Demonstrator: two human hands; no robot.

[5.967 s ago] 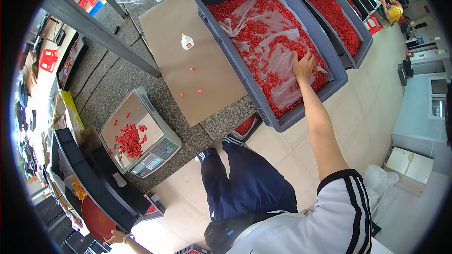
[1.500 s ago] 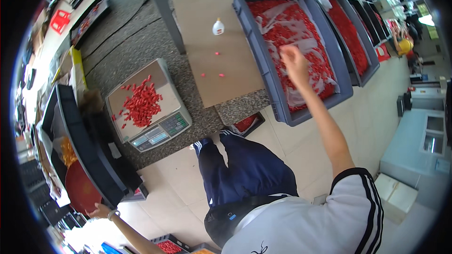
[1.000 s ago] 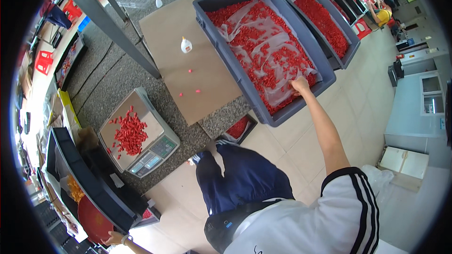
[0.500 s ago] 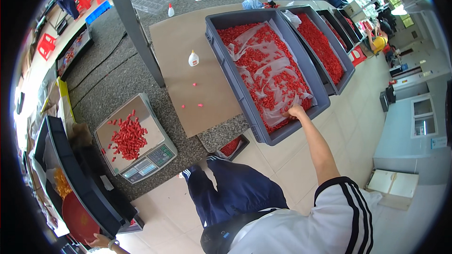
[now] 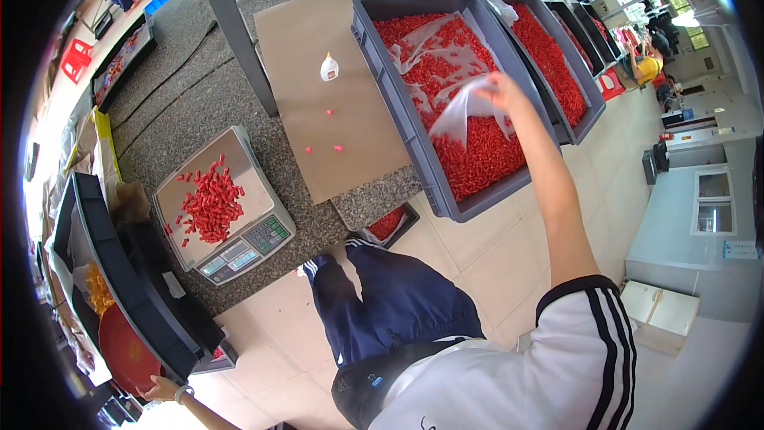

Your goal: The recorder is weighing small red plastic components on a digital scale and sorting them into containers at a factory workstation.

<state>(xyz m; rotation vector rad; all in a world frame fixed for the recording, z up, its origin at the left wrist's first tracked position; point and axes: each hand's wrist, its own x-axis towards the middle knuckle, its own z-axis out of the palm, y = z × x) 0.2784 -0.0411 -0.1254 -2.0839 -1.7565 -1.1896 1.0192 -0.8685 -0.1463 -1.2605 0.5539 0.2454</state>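
Bin [image 5: 404, 115] matt plast.; film [image 5: 458, 115] thin transl. plast.; scale pan [image 5: 232, 146] shiny metal; countertop [image 5: 171, 123] grainy, stone-like.

- 1+ clear plastic sheet [image 5: 460, 115] is hanging from right hand [image 5: 501, 95]
- 2 grey trays [image 5: 403, 117] are sitting: one under right hand, one right of it
- 3 white bottles [image 5: 329, 70] are standing left of right hand
- 3 pink bits [image 5: 338, 147] are lying left of it too
- 1 scale [image 5: 264, 235] is sitting between hands
- 1 red bowl [image 5: 123, 348] is touching left hand [image 5: 162, 389]

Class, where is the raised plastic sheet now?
Right of centre in the head view, the sheet is held by the right hand over red pieces in the larger grey bin.
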